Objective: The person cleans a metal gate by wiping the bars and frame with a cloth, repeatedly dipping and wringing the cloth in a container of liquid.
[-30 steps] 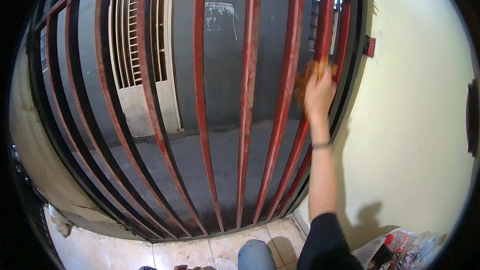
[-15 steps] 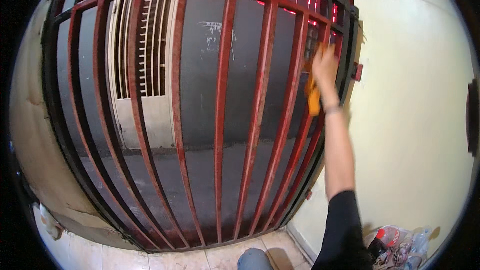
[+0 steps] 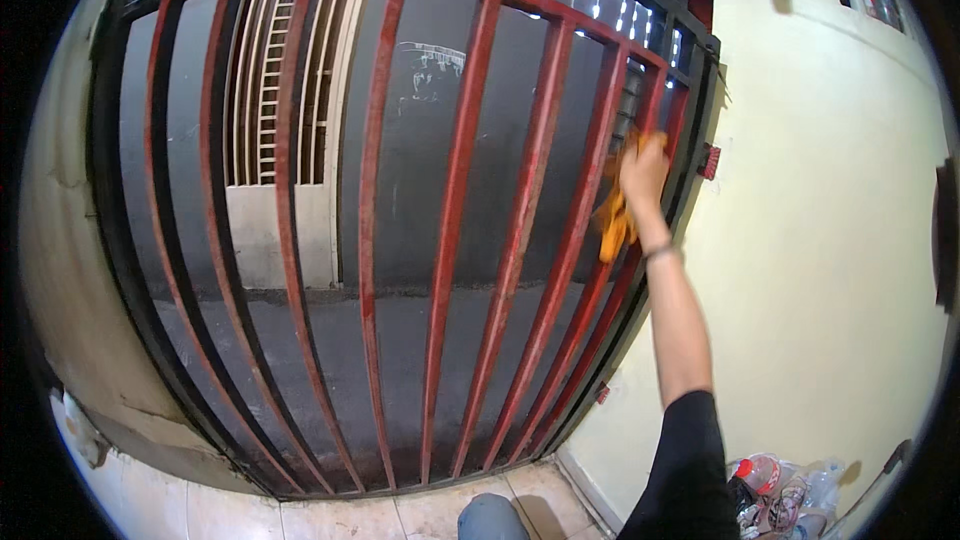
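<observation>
My right hand (image 3: 645, 178) is closed around an orange cloth (image 3: 618, 230) and reaches up to the right end of a gate of red metal bars (image 3: 462, 145). Its fingers press the cloth around one of the upright bars there, and a loose end hangs below the hand. A dark band circles my right wrist, and a black sleeve covers the upper arm. My left hand is out of view.
A pale wall (image 3: 820, 210) runs along the right, with bagged plastic bottles (image 3: 775, 490) at its foot. Past the bars are a grey wall (image 3: 410, 210) and a cream grated door (image 3: 285, 225). My knee (image 3: 493, 518) shows above the tiled floor (image 3: 340, 518).
My right hand has slid down along the bar with the cloth. The view has shifted slightly, and the strip of lights at the top has turned from red to white.
</observation>
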{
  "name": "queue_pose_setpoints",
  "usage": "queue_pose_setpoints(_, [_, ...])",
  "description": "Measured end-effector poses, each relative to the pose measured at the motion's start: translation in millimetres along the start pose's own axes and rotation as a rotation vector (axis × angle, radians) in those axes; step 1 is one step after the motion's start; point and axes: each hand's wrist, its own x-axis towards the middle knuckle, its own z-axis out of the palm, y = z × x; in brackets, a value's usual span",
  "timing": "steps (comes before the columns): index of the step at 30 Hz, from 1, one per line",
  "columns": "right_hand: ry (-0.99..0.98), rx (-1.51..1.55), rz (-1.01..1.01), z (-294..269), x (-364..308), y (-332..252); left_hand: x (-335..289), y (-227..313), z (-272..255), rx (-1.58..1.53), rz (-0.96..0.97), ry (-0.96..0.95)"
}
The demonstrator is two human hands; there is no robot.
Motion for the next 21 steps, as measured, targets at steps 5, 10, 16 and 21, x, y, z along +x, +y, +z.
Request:
queue_pose_setpoints(5, [-0.128, -0.06, 0.247, 13.6, 111.7, -32.2, -10.8, -10.3, 0.9, 0.089, -0.16, -0.023])
queue_pose_setpoints(10, [0.037, 0.028, 0.1, 9.9, 107.0, -28.2, -3.1, -22.4, 14.7, 0.147, -0.042, -0.027])
queue_pose_setpoints(16, [-0.004, 0.114, 0.296, 7.4, 50.0, -50.1, -16.0, -14.5, 10.5, 0.129, -0.086, -0.027])
queue_pose_setpoints(21, [0.172, -0.076, -0.287, -17.7, 43.2, -52.1, 0.6, 3.7, 2.9, 0.136, -0.195, -0.143])
